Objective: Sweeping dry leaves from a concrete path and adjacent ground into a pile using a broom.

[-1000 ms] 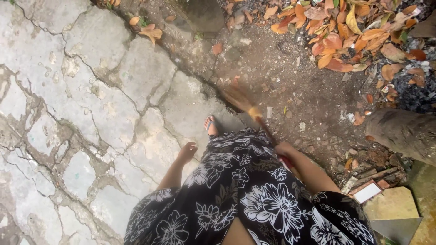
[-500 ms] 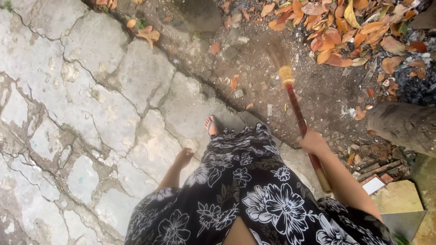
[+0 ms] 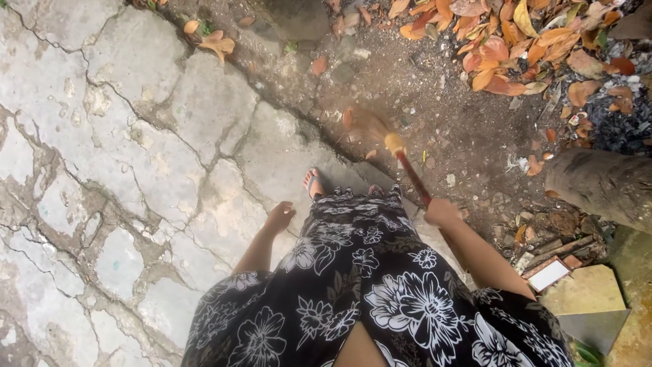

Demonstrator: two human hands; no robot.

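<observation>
My right hand [image 3: 441, 212] grips the red handle of a broom [image 3: 405, 165]. Its blurred straw head, bound with yellow, brushes the bare dirt [image 3: 448, 129] just past the edge of the cracked concrete slab [image 3: 136, 149]. My left hand [image 3: 280, 217] hangs loose beside my black floral dress [image 3: 367, 272], fingers relaxed, holding nothing. My sandalled foot [image 3: 312, 183] stands on the slab's edge below the broom head.
A heap of dry orange leaves [image 3: 516, 47] lies at the top right on the dirt. A tree trunk [image 3: 601, 183] rises at the right. Bricks and flat tiles [image 3: 577, 292] are stacked at the lower right. A few stray leaves [image 3: 217, 44] rest on the slab.
The broom head swung out to the upper right toward the leaves, then came back down-left near my foot. My right hand followed the stroke. The left hand barely moved.
</observation>
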